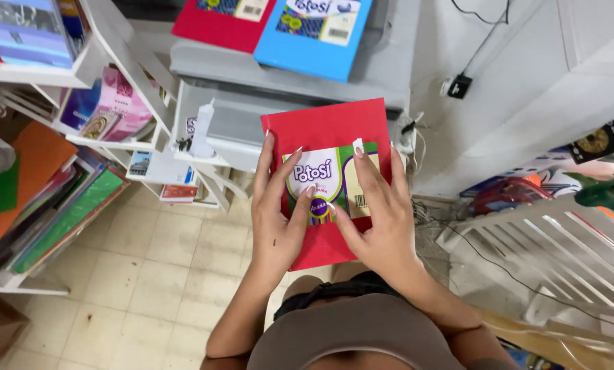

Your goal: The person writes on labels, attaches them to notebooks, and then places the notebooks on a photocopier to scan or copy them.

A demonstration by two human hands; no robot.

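1. The left hand [277, 212] lies flat, fingers spread, on the left side of a red notebook [327, 130], its thumb and fingertips pressing the cover and gripping the left edge.
2. The right hand [381, 216] rests on the right side of the same cover, fingers loosely extended; its thumb and forefinger meet at the lower edge of the label [327, 181], seemingly picking at it, though I cannot tell whether they have pinched any of it.
3. The red notebook sits at the centre of the frame, held up in front of the person's chest, cover facing upward. It is a plain bright red rectangle with 1 glossy label across its middle.
4. The label is rectangular, white and green with a purple round badge at its lower edge and a pale barcode panel on its right.
5. Behind the notebook, a grey printer [286, 75] fills the upper centre. On top of it lie 2 more notebooks: a second red one [214, 24] and a blue one [314, 41], each with a similar label.
6. A white glue bottle [203, 130] stands on a white shelf [122, 62] just left of the notebook.
7. Coloured paper sheets [40, 185], orange and green, are stacked at the left edge.
8. A white slatted rack [547, 247] sits at lower right, above a beige tiled floor [136, 274].
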